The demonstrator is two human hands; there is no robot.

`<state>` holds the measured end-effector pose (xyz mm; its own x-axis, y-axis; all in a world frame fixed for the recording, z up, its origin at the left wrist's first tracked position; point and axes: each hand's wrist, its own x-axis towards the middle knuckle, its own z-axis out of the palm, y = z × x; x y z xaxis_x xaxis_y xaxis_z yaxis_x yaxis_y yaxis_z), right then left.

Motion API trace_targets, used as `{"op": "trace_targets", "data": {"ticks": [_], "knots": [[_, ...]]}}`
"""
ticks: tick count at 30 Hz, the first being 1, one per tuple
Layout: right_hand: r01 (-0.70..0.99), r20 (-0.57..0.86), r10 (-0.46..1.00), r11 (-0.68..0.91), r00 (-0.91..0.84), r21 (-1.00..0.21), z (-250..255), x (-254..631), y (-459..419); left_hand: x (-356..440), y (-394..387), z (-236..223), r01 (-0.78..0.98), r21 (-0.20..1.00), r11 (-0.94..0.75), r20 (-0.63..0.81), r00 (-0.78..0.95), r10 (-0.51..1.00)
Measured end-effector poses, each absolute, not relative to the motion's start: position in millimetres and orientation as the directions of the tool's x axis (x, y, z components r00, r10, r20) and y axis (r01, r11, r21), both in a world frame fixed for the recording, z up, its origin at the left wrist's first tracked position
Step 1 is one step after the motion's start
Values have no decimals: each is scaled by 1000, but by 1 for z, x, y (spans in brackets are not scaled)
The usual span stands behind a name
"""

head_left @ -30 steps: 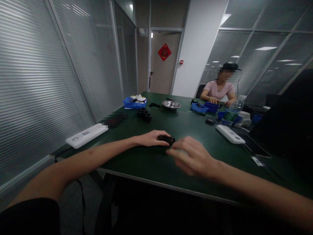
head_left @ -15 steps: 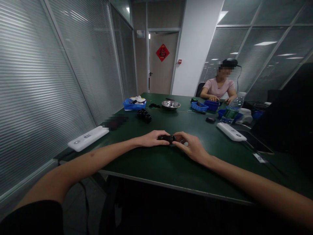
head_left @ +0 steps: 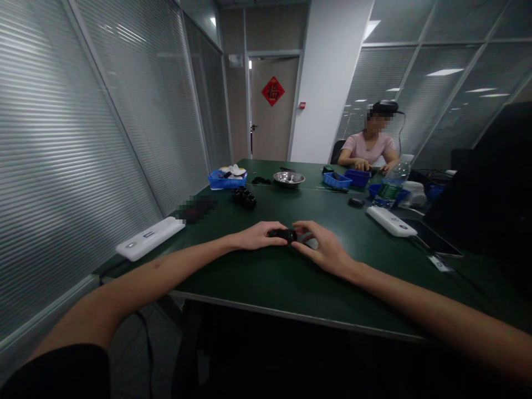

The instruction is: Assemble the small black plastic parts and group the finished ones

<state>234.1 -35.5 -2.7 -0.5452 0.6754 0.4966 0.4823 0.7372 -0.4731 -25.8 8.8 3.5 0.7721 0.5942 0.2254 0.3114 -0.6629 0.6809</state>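
Note:
A short black cylinder [head_left: 282,235] lies level between my two hands, just above or on the green table; its exact kind does not show. My left hand [head_left: 261,235] is closed around its left part, with the thumb along the near side and the fingers over the far side. At the cylinder's right end is my right hand [head_left: 324,246], thumb and fingers curved about that end in a loose pinch. A gap shows inside the curl of these fingers. Parts of the cylinder are hidden by my fingers.
Beyond my hands stand several black round pieces [head_left: 244,197], a steel bowl [head_left: 289,178] and a blue basket [head_left: 226,182]. White power banks [head_left: 150,238] flank me. At right are a water bottle [head_left: 393,183] and a phone [head_left: 434,237]. A co-worker [head_left: 368,149] sits across the table.
My right fingertips have spread slightly at the cylinder's right end. My left hand keeps its hold. The whole view has shifted a little.

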Motion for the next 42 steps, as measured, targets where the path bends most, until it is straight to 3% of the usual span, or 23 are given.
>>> {"op": "trace_targets", "data": {"ticks": [5, 14, 21, 35, 42], "knots": [[540, 438, 705, 709, -558, -454, -2, 234, -35, -27, 11, 2, 308, 667, -679, 234, 778, 583], [477, 497, 611, 792, -617, -382, -6, 236, -36, -26, 5, 10, 344, 658, -670, 205, 774, 599], [529, 476, 686, 728, -550, -437, -4, 236, -36, -25, 7, 7, 291, 658, -694, 248, 787, 565], [429, 555, 536, 843, -636, -324, -3, 235, -39, -24, 6, 5, 288, 700, -653, 237, 769, 594], [496, 540, 622, 781, -567, -379, -5, 235, -36, -20, 2, 7, 284, 719, -635, 227, 766, 601]]}}
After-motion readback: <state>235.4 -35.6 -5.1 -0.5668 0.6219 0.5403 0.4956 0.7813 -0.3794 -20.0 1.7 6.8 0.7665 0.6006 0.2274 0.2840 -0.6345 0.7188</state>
